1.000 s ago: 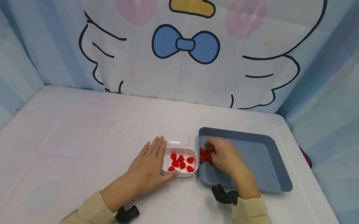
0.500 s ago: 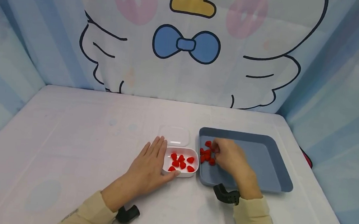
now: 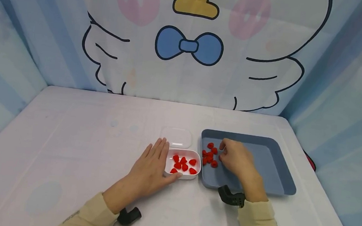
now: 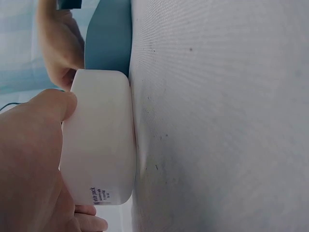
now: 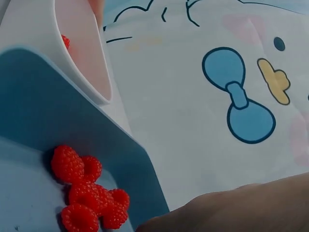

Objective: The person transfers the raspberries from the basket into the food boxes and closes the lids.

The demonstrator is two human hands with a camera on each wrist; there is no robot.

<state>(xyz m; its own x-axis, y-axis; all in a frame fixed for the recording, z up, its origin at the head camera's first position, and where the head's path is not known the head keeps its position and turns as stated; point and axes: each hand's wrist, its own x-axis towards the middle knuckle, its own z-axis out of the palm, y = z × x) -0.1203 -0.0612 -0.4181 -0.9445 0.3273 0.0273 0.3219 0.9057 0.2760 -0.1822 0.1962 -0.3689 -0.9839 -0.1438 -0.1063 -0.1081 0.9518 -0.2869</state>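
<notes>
Several red raspberries [image 3: 210,154] lie clustered at the left end of a blue-grey tray [image 3: 267,172]; the right wrist view shows more of these raspberries [image 5: 83,195] up close. My right hand [image 3: 236,160] hovers over the tray just right of them, thumb and forefinger bent and apart, with nothing seen between them. A small white box [image 3: 191,177] with several red berries [image 3: 185,167] inside stands against the tray's left side. My left hand [image 3: 149,170] rests along the box, fingers straight at its left side. Its thumb [image 4: 70,104] touches the near wall.
A clear plastic lid [image 3: 176,137] lies behind the box. The white-covered table [image 3: 66,153] extends far to the left. A printed curtain [image 3: 184,80] hangs behind the table, with more curtain at both sides.
My right hand has moved slightly right, away from the raspberries. Two raspberries that were by its fingers now lie uncovered at the back of the cluster. The left hand stays put.
</notes>
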